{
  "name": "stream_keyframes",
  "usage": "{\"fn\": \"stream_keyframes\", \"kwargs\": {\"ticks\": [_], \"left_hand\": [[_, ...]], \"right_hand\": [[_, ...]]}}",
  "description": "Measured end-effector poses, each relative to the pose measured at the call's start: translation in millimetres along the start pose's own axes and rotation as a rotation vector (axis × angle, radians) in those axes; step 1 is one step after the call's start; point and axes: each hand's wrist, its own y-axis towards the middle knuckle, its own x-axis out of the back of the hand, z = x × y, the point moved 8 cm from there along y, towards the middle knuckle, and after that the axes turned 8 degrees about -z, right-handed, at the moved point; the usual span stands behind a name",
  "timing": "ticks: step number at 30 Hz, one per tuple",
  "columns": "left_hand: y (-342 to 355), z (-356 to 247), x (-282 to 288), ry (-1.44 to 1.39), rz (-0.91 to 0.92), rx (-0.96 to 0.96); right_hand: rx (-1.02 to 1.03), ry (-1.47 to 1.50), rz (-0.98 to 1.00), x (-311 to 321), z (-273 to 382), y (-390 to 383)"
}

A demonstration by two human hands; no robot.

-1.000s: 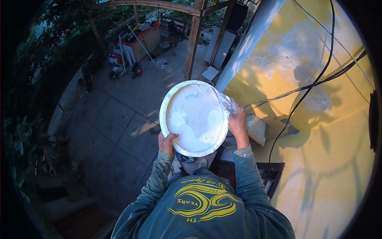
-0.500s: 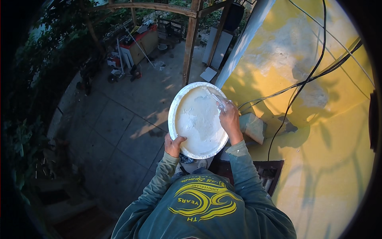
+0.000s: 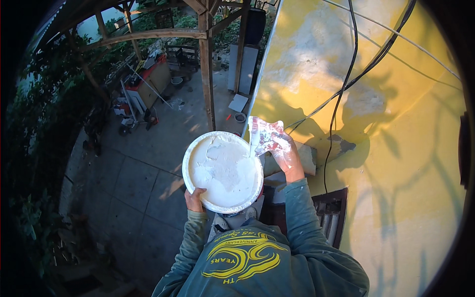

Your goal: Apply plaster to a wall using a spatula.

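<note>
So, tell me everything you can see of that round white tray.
The round white tray is shallow with a raised, smeared rim, perhaps plastic. White paste coats its inside, ridged in places, with a thinner greyish central patch. Its open side faces up, before the person's shirt. The left hand grips its near-left rim, thumb on top. A paste-smeared red scraper in the right hand overlaps its right rim in view; contact is unclear.

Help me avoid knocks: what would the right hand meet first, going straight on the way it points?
Probably the yellow wall near its left edge, the smeared flat tool in the right hand leading; depth is unclear, so it might pass clear.
</note>
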Motion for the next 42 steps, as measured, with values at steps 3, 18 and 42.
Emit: {"fn": "stream_keyframes", "kwargs": {"ticks": [3, 18, 42], "left_hand": [[5.5, 3.3, 11.8, 0.077, 0.020, 0.002], [-6.2, -7.0, 36.3, 0.144, -0.139, -0.032], [-3.8, 1.1, 36.1, 0.090, -0.076, -0.041]], "right_hand": [[0.392, -0.066, -0.209, 13.4, 74.9, 15.8], [1.308, -1.787, -0.616, -1.2, 83.9, 74.6], [1.243, -1.845, -0.433, -14.4, 98.7, 50.7]]}}
